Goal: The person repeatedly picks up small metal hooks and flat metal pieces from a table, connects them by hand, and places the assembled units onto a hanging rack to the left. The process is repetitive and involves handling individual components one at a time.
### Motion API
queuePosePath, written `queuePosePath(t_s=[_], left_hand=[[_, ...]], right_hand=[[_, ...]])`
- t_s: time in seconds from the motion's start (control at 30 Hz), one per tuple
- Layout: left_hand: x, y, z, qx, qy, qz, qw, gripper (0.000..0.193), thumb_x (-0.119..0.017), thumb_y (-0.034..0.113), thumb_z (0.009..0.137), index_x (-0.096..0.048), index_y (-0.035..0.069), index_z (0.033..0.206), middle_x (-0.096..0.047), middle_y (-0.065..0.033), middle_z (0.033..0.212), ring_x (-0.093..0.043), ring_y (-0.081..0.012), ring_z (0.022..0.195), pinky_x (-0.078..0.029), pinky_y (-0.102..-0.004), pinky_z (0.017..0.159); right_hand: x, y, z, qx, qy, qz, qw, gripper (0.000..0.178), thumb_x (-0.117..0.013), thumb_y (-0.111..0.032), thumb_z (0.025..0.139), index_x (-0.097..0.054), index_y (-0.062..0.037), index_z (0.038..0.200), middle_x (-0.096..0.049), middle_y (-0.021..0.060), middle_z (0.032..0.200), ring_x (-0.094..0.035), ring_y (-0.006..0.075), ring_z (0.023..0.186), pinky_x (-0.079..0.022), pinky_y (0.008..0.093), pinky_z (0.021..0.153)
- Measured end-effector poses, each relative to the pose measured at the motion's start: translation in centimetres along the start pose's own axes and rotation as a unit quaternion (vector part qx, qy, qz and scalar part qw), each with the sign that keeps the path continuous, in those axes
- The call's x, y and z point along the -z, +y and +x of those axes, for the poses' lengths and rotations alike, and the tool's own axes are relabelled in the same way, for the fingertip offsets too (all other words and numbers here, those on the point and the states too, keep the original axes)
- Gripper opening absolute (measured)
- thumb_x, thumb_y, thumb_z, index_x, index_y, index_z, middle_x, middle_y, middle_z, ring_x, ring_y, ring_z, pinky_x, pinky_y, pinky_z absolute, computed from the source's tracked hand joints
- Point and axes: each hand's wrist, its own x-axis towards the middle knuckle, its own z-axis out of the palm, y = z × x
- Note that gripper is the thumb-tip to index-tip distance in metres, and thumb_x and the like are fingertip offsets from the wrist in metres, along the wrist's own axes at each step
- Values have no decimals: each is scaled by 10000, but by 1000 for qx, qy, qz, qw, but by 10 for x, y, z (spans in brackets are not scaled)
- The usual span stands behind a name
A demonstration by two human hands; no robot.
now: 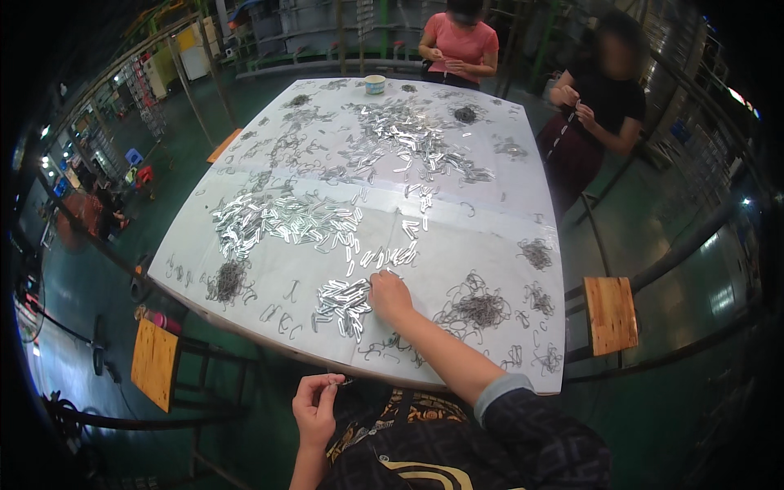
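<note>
Just off the table's near edge, my left hand [313, 408] is closed in a pinch. A small dark metallic bit sticks out past its fingertips, too small to name. My right hand [390, 296] reaches over the table, its fingers curled down at the right side of a heap of small, shiny silver metal pieces [341, 304]. Whatever those fingertips hold, if anything, is hidden. A loose row of the same silver pieces [390, 258] lies just beyond it. To the right of my forearm is a tangle of dark wire hooks [478, 309].
The white-covered table [523, 359] bears more silver pieces [282, 219], a farther heap [416, 135] and dark wire clumps [229, 282]. A tub [375, 84] stands at the far edge. Wooden stools [155, 363] flank the table. Two people [461, 45] work beyond it.
</note>
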Motion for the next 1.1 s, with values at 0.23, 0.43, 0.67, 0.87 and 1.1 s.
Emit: queuePosePath(t_s=[0.23, 0.43, 0.67, 0.87, 1.1], left_hand=[[-1, 1, 0, -11, -5, -9, 1000, 49, -537, -23, 929, -559, -8, 970, -673, -101, 989, -596, -88, 873, -463, -218, 798], [-1, 2, -3, -13, 4, -13, 1000, 69, -548, -31, 916, -568, -10, 979, -677, -107, 987, -613, -109, 896, -477, -239, 825], [4, 6, 3, -6, -3, 64, 998, 83, -601, 6, 892, -638, 1, 967, -695, -51, 889, -617, -76, 789, -486, -227, 715], [6, 3, -2, -25, 14, 43, 999, 83, -614, 51, 901, -632, 0, 963, -702, -62, 897, -629, -89, 784, -491, -236, 719], [0, 9, -1, -13, -8, 51, 999, 84, -609, 44, 899, -633, -6, 963, -705, -69, 909, -634, -95, 784, -492, -237, 724]], right_hand=[[12, 0, -12, -8, 71, 55, 996, 127, -582, -62, 785, -631, -9, 890, -600, 163, 921, -610, 345, 895, -509, 441, 769], [-1, 12, -25, 30, 46, -40, 998, 138, -562, -82, 812, -633, -11, 906, -581, 169, 891, -596, 347, 883, -502, 449, 761], [-3, 24, -37, 25, 68, 13, 997, 155, -621, -119, 823, -700, -70, 946, -589, 152, 828, -609, 352, 788, -494, 431, 707], [4, 17, -32, 44, 64, 39, 996, 146, -673, -120, 807, -694, -37, 925, -613, 139, 868, -623, 337, 799, -504, 426, 710], [11, 17, -33, 14, 52, 80, 995, 101, -671, -73, 795, -666, -31, 888, -622, 146, 857, -613, 345, 829, -493, 417, 744]])
